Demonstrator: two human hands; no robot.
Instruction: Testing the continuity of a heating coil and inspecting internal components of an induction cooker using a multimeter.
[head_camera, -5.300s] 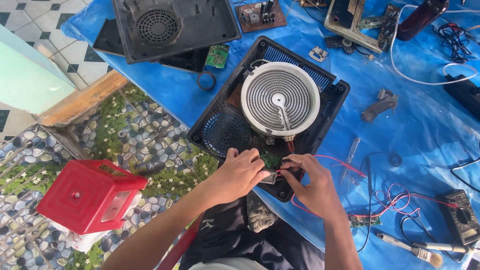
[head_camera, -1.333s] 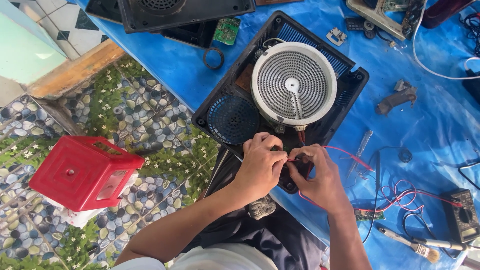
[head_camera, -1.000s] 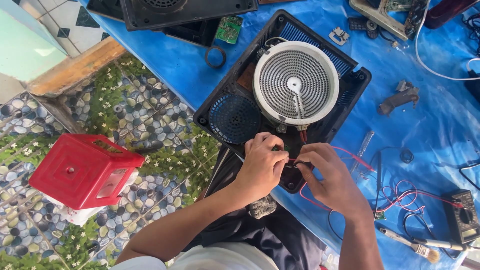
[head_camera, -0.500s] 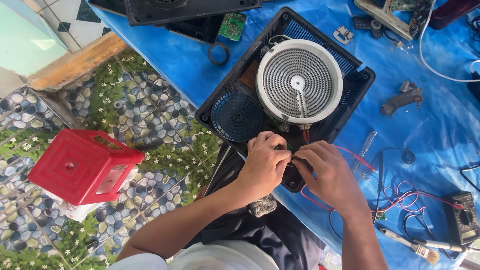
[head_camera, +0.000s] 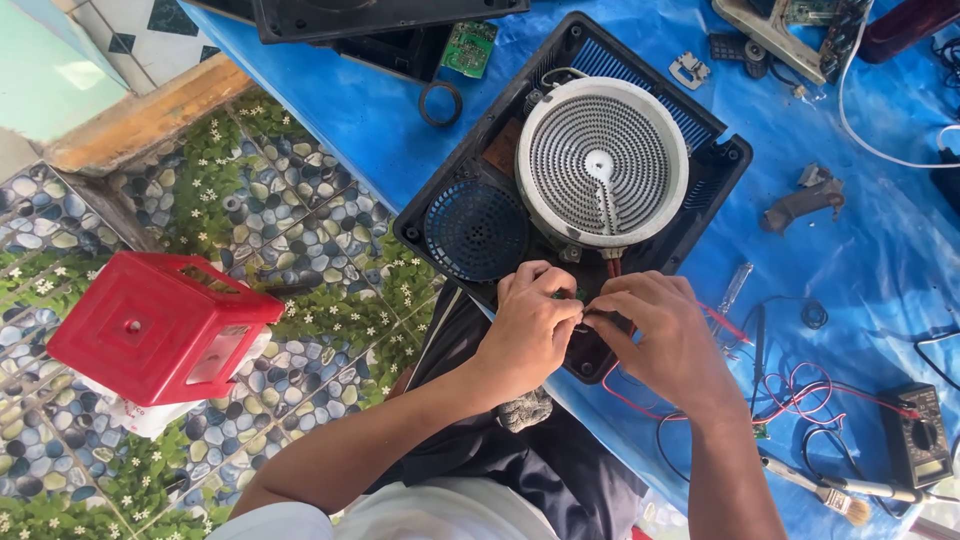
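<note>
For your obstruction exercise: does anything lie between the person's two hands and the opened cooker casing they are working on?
Nothing visible does. The left hand and right hand already rest together on the near edge of the black cooker casing, just below the round heating coil.

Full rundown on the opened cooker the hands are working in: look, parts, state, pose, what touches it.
The cooker is a black plastic shell, top cover off, lying flat and turned diagonally on the blue tarp. Inside sit a round grey-white coil heating element, a blue-looking round fan grille beside it, and ribbed vents along the far edge. The left hand and right hand meet at its near corner, fingertips pinching something small there; what it is cannot be told. Red wires trail away from that corner.
</note>
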